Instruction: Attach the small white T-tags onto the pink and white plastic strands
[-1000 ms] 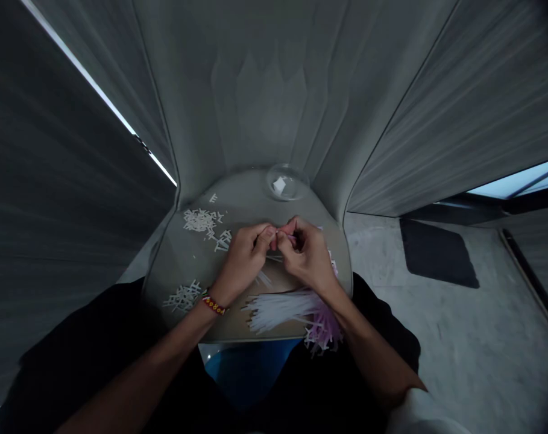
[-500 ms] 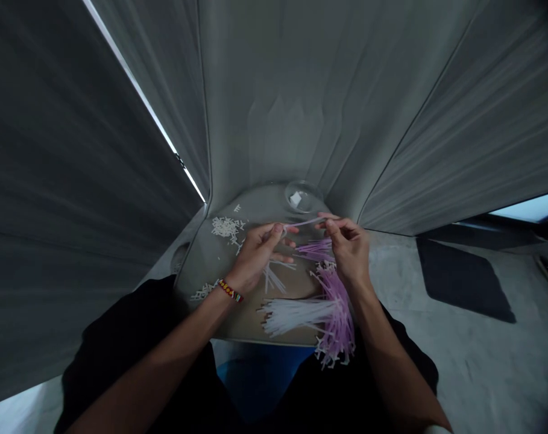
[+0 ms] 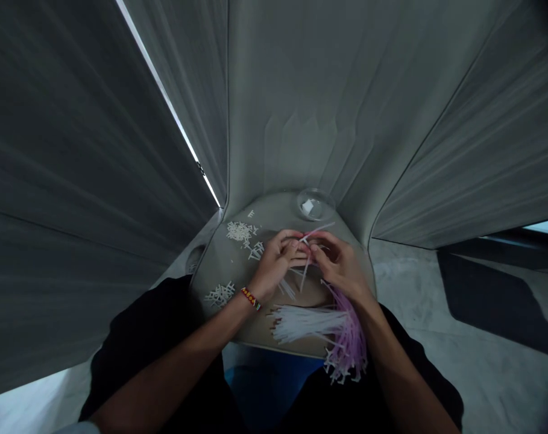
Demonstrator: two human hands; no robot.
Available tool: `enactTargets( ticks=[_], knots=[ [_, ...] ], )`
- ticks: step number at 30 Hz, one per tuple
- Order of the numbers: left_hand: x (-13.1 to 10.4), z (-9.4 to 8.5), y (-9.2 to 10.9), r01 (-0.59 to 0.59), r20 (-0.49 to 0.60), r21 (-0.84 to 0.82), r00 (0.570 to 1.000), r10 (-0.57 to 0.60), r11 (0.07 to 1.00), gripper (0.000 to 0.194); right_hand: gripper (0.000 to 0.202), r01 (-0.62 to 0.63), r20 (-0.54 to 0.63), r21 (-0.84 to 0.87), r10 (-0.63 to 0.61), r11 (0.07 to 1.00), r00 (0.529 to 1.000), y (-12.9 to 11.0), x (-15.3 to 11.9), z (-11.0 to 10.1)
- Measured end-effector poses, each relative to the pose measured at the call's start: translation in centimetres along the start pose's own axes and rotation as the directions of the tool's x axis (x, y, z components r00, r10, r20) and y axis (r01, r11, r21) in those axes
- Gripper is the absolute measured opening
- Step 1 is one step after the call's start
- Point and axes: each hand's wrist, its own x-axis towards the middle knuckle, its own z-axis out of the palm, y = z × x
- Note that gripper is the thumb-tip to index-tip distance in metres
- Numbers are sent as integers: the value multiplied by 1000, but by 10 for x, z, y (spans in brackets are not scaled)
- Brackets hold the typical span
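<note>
My left hand (image 3: 280, 256) and my right hand (image 3: 339, 262) meet above the grey chair seat (image 3: 251, 331), fingertips closed. Between them is a thin pinkish-purple strip (image 3: 322, 228), its free end pointing up and right, with a small white piece (image 3: 304, 239) at the fingertips. A thin white strip (image 3: 304, 276) slants down below the fingers. Closer to me lies a bundle of white strips (image 3: 301, 322). Across its right end are purple strips (image 3: 348, 334) with small white T-shaped ends, partly behind my right wrist.
Small white pieces lie in one pile (image 3: 240, 231) at the seat's left and another (image 3: 220, 294) nearer me. A clear round dish (image 3: 316, 205) holding a white scrap stands by the backrest (image 3: 301, 90). Loose white strips (image 3: 287, 288) lie under my hands.
My hands have come together from either side of the stretched purple strip, which now tilts up to the right. The whole view has shifted slightly.
</note>
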Motion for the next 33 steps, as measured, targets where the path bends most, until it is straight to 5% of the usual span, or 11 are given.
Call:
enactTargets(
  ticks=[6,10,15,17,20,21,23,25,27,30,33],
  knots=[
    [6,-9,2,-39,86,255,996,18,966,37,23,-46,-92,-4,45,999,995,4,2,0],
    [13,-23,16,-90,45,571,996,78,816,24,26,-72,-149,21,75,997,986,7,6,-5],
    [21,-31,27,-156,17,680,980,197,717,23,29,-75,-229,4,74,997,971,17,10,-11],
    [22,-32,27,-177,36,696,976,213,696,23,39,-37,-412,-126,-19,991,911,16,8,-11],
    [22,-31,24,-204,76,712,974,215,672,21,48,8,-609,-408,-279,913,742,5,4,-8],
    [22,-30,23,-209,87,712,974,211,670,20,47,43,-584,-486,-361,873,727,1,2,-6],
    [20,-27,19,-222,104,697,972,210,682,18,42,162,-400,-567,-441,808,803,-5,-2,-1],
    [18,-22,14,-245,103,677,965,240,694,17,41,267,-136,-539,-395,799,909,-6,-4,4],
    [14,-15,11,-276,79,671,949,304,688,17,40,286,45,-481,-302,829,952,-3,-5,7],
    [13,-14,17,-328,106,690,928,358,646,13,32,250,75,-446,-242,859,967,0,-5,7],
    [19,-37,42,-382,266,744,922,281,549,22,24,248,18,-451,-269,857,963,-2,-4,4]
  ],
)
